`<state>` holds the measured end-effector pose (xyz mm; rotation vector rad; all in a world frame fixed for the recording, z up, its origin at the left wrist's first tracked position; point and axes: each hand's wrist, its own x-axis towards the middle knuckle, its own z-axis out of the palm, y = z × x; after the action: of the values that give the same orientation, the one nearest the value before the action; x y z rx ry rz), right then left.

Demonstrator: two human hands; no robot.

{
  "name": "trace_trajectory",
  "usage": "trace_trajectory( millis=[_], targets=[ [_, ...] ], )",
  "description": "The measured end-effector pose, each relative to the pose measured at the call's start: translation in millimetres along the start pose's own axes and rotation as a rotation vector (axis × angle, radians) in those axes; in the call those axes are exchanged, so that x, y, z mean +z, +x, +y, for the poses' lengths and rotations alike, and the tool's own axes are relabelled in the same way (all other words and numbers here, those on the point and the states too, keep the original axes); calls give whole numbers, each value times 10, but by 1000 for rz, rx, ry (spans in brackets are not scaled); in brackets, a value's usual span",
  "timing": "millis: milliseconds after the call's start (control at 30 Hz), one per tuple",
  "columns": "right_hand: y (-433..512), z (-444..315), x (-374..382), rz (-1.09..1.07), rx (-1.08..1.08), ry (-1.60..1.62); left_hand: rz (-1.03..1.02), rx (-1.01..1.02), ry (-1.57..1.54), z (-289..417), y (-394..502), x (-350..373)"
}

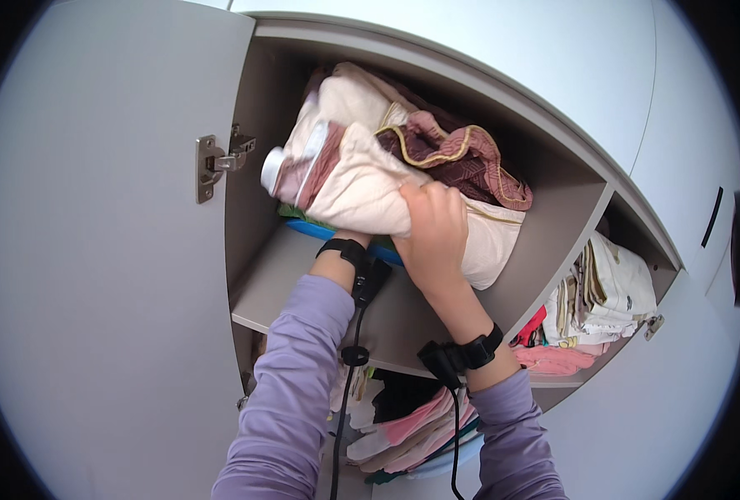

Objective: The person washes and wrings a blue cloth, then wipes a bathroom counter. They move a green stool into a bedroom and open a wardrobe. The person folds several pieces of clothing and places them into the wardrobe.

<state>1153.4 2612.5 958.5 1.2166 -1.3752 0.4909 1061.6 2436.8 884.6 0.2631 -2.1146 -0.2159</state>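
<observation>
A pile of cream folded fabric point(370, 187) lies in the upper compartment of a cupboard, with a maroon quilted cloth with yellow edging point(457, 150) behind it at the right. My right hand point(435, 231) grips the front of the cream fabric, fingers curled over its top. The left forearm reaches under the pile; my left hand is hidden beneath the fabric and only its wrist point(351, 240) shows. Rose and white striped cloth point(310, 165) sticks out at the pile's left end. Under the pile a blue edge point(310, 229) and some green material show.
An open cupboard door point(114, 250) with a metal hinge point(210, 169) stands at the left. Folded clothes point(420, 425) fill the compartment below the shelf point(301, 275). More folded fabric point(620, 287) is stacked in the right compartment. Black cables point(344, 412) hang from both wrist straps.
</observation>
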Motion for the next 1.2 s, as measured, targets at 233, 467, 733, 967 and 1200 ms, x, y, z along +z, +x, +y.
trace_trajectory(
  millis=[233,467,733,967,1200],
  targets=[
    [337,134,137,65,-85,-15,-29,11,0,-11,653,127],
    [311,128,267,81,-106,-21,64,-57,12,0,694,286],
    [303,30,200,102,-104,-33,73,-40,32,10,556,210],
    [113,-103,-90,6,-62,56,-15,-15,94,-124,33,135],
    [-64,-174,-96,15,-56,132,-354,-5,130,-164,-267,-283]
  ],
)
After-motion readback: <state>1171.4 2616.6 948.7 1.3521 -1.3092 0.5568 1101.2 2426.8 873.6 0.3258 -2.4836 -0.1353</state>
